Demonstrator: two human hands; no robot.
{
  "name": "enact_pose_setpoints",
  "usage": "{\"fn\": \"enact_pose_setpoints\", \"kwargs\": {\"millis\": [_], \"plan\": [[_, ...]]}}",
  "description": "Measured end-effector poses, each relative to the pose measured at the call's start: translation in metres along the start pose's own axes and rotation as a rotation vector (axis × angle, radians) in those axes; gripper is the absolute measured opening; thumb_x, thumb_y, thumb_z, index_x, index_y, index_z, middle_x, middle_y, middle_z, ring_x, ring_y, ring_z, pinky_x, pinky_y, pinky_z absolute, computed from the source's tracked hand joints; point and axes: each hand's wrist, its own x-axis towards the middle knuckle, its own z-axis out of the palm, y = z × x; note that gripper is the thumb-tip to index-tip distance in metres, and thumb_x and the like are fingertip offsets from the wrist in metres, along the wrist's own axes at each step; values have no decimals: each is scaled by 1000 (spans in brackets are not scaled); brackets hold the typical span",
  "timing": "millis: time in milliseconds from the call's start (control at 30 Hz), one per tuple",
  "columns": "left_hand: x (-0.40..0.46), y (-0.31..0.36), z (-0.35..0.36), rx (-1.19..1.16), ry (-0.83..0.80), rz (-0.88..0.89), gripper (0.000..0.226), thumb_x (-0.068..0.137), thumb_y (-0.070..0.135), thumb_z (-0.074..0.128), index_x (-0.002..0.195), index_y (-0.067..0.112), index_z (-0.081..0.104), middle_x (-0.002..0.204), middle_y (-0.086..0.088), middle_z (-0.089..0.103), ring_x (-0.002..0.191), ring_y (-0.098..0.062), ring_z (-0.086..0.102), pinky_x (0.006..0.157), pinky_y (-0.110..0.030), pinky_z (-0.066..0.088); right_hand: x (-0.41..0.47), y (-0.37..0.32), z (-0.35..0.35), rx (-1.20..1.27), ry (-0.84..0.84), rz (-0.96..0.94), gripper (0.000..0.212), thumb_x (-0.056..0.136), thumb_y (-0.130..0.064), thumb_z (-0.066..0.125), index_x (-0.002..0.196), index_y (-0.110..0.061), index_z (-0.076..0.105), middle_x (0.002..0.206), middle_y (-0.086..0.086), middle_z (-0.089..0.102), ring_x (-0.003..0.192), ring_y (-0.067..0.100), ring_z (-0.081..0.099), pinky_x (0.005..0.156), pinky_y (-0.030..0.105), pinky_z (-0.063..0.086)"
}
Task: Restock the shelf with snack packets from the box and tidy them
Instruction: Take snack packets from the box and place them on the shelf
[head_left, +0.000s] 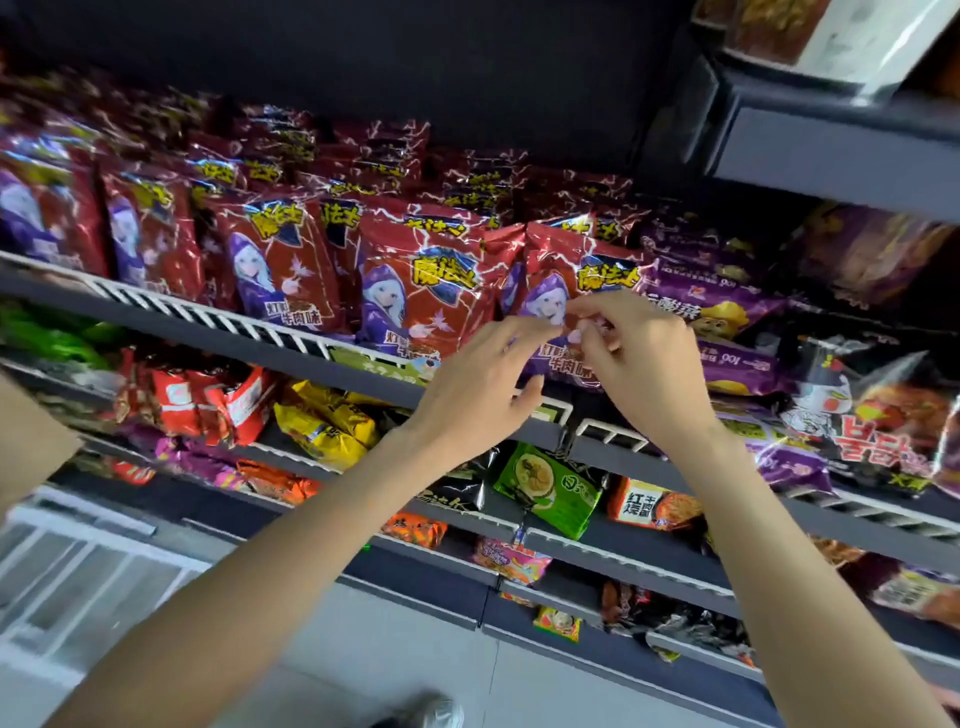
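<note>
1. The dark grey shelf (218, 332) with a white slatted front rail carries rows of glossy red foil snack packets (280, 265), standing upright along its front edge; restocking appears largely done.
2. The right hand (639, 364) pinches the front-row red packet (558, 291) nearest the shelf's right end, fingers curled.
3. The left hand (478, 384) rests spread-fingered against that packet's lower edge.
4. Remaining: straightening. The box is not in view.
</note>
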Motion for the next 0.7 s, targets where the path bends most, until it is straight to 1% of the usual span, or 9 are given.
{"fn": "enact_pose_setpoints", "kwargs": {"millis": [100, 167, 233, 333, 433, 500, 533, 600, 700], "plan": [[-43, -15, -39, 56, 210, 33, 29, 90, 22, 57, 116, 14, 64, 100, 6, 70, 91, -8, 64, 68, -29, 57, 3, -38, 9, 97, 91, -162, 24, 96, -19, 48, 103, -9, 68, 92, 1, 68, 64, 18, 62, 53, 36, 52], [-77, -37, -66, 147, 309, 26, 19, 90, 20, 58, 104, 14, 71, 82, 9, 71, 74, -7, 66, 55, -29, 55, 4, -68, 25, 126, 127, -274, 21, 96, -17, 51, 99, -6, 69, 84, 3, 67, 71, 19, 61, 60, 35, 50], [-117, -63, -98, 264, 360, -47, 16, 89, 19, 59, 96, 15, 73, 73, 8, 69, 63, -10, 64, 49, -30, 51, 6, -105, 53, 156, 122, -397, 18, 94, -14, 54, 92, -4, 69, 77, 5, 65, 72, 24, 57, 64, 37, 46], [-175, -96, -135, 361, 352, -208, 17, 88, 22, 57, 89, 16, 73, 64, 9, 64, 57, -9, 59, 50, -28, 49, 5, -151, 96, 171, 44, -535, 17, 93, -13, 56, 85, -5, 68, 73, 5, 62, 67, 27, 54, 63, 37, 44], [-243, -138, -177, 423, 261, -517, 26, 82, 31, 50, 87, 18, 71, 62, 8, 64, 60, -7, 55, 54, -22, 43, 8, -209, 160, 221, -154, -617, 20, 91, -20, 51, 84, -10, 66, 73, 4, 62, 68, 28, 59, 59, 36, 48], [-292, -165, -205, 523, 196, -718, 34, 77, 37, 43, 84, 20, 72, 62, 4, 66, 59, -13, 61, 52, -21, 42, 11, -251, 206, 197, -321, -632, 23, 89, -27, 47, 85, -14, 66, 76, 3, 65, 70, 27, 64, 56, 33, 50], [-317, -178, -221, 540, 162, -803, 38, 76, 39, 41, 84, 20, 73, 65, 2, 69, 58, -18, 65, 49, -22, 45, 13, -273, 229, 209, -407, -631, 22, 87, -29, 48, 87, -16, 66, 79, 2, 66, 71, 27, 65, 55, 33, 52], [-365, -203, -256, 530, 146, -961, 42, 78, 44, 39, 89, 22, 73, 73, 0, 72, 63, -23, 68, 56, -27, 51, 19, -320, 270, 287, -519, -631, 17, 83, -29, 54, 89, -20, 68, 83, -2, 69, 72, 23, 67, 53, 30, 51], [-429, -240, -310, 484, 257, -1135, 43, 83, 54, 41, 102, 27, 68, 90, 3, 72, 76, -27, 65, 68, -36, 53, 39, -388, 326, 428, -608, -632, 15, 84, -28, 56, 93, -23, 68, 86, -6, 69, 75, 16, 64, 58, 29, 48]]}}
